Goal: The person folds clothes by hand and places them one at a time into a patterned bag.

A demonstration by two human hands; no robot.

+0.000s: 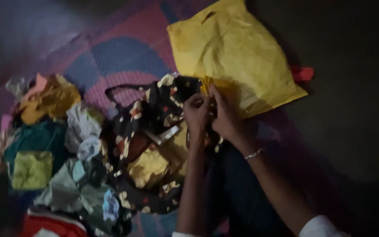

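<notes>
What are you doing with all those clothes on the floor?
A person sits over a patterned mat in dim light. Both hands, the left hand and the right hand, are close together, pinching a small yellow piece of cloth at the edge of a big yellow plastic bag. A black printed bag lies open beside them, and a pile of colourful clothes sits further left.

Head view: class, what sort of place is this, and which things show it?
Probably a dim home floor: a patterned mat, a heap of cloth scraps and a yellow plastic bag lie spread before both hands.
</notes>
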